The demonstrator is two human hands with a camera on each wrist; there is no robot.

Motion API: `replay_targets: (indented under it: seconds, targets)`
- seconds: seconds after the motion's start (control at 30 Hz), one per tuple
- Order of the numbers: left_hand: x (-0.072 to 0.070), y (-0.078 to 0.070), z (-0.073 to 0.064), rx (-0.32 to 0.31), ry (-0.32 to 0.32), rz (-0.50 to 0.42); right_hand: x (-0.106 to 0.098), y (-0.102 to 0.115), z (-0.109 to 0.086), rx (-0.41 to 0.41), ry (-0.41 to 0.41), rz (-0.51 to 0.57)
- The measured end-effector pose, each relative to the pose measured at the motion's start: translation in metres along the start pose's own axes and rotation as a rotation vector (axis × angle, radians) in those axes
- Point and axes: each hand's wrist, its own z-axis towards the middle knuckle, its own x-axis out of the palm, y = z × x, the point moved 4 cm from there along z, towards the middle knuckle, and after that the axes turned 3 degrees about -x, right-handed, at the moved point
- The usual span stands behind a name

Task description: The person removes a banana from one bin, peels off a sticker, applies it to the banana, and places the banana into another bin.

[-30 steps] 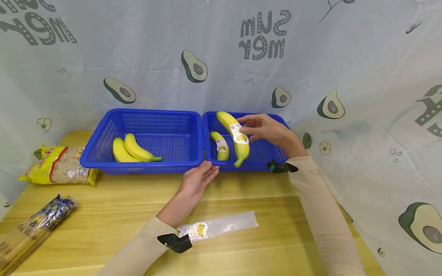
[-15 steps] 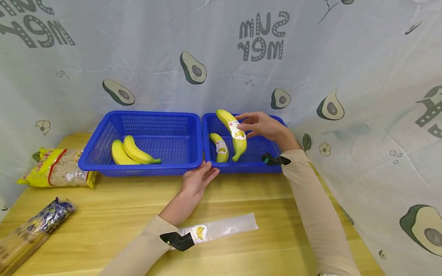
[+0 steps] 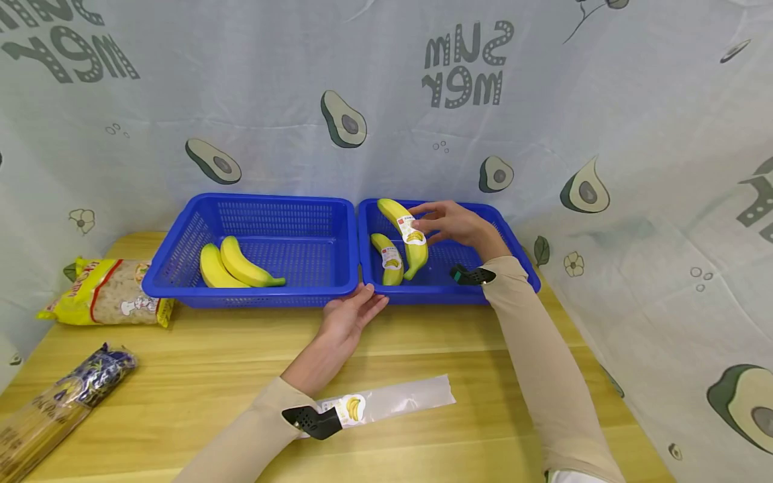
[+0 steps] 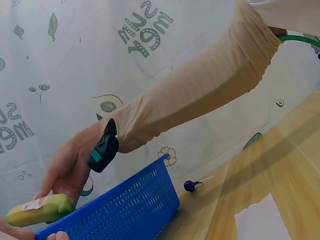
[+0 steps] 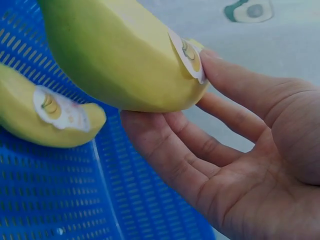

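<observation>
1. Two packs lie leftmost on the table [image 3: 253, 349], the pasta [image 3: 60, 409] nearer and the yellow bag [image 3: 111, 292] just beside the left basket [image 3: 302, 293]; unchanged.
2. Left basket: two plain bananas [image 3: 243, 265] lie touching, no labels seen on them; also unchanged.
3. Left hand [image 3: 341, 325] at the front, where the baskets meet: fingers fairly straight, touching the rim, not curled round anything (partly cut off in its own wrist view). Same place as a second ago.
4. Strip [image 3: 398, 397] with a banana label, on the table, partly behind the left wrist.
5. Right basket [image 3: 435, 291]: one labelled banana [image 3: 390, 260] lies near its left wall.
6. Held banana [image 3: 417, 256], also labelled, is tilted over that basket, just beside the other one. Change: its stem end overlapped the front rim; now it sits inside.
7. Right hand [image 3: 449, 223] pinches it between thumb and fingers. Judgement: placing is well along, release not yet made.
</observation>
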Motion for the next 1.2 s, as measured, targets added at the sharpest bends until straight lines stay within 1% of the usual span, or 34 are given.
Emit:
replay_targets:
  seconds: [0.3, 0.57, 0.77, 0.9, 1.0, 1.2]
  targets:
    - [-0.002, 0.000, 0.001, -0.010, 0.001, 0.009, 0.003, -0.020, 0.018, 0.059, 0.003, 0.016]
    - [0.000, 0.003, 0.002, -0.021, 0.001, 0.010, 0.001, -0.033, 0.023, 0.102, -0.044, 0.006]
    - [0.000, 0.001, 0.004, -0.008, -0.025, 0.020, 0.004, -0.039, 0.028, 0.145, -0.019, 0.019]
    - [-0.001, 0.003, 0.004, -0.014, -0.013, 0.031, 0.004, -0.047, 0.029, 0.196, -0.011, 0.009]
    - [-0.001, 0.003, 0.004, -0.007, -0.006, 0.029, 0.004, -0.051, 0.031, 0.213, -0.002, 0.003]
    - [-0.002, 0.002, 0.005, 0.002, -0.013, 0.023, 0.005, -0.057, 0.034, 0.259, 0.018, -0.002]
